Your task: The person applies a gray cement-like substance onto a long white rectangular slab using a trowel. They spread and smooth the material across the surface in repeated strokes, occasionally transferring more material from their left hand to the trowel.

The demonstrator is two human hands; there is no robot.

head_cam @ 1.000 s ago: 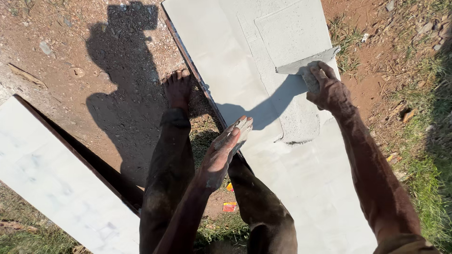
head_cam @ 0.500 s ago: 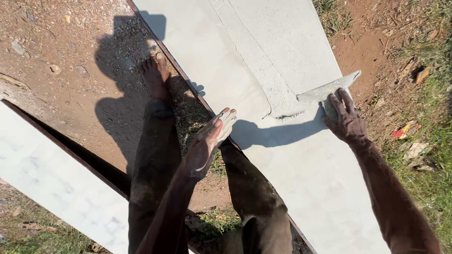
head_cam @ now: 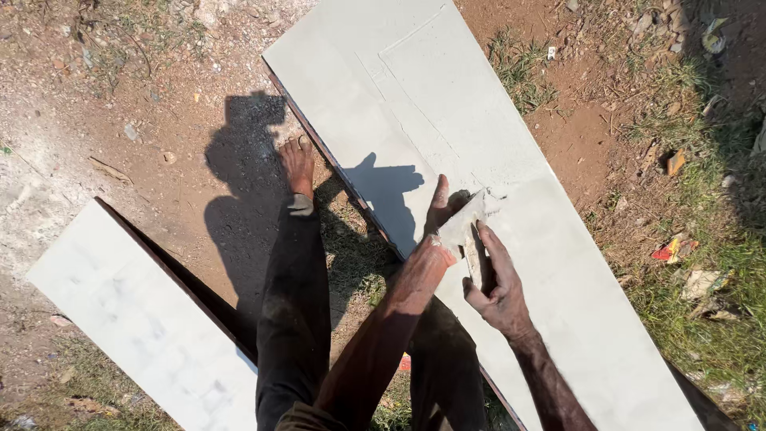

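A long pale grey board lies slanted on the ground, with a smoothed patch of putty over its upper part. My two hands meet over its middle at a wide, putty-coated scraper. My left hand grips the blade's left side, fingers pointing up. My right hand holds the scraper from below, fingers stretched along it. The scraper's handle is hidden between the hands.
A second pale board with a dark edge lies at the lower left. My bare foot and dark trouser leg stand on brown dirt beside the long board. Grass and litter lie at the right.
My right hand has brought the scraper down and left from the board's right side. My left hand, free in the air before, has come onto the blade.
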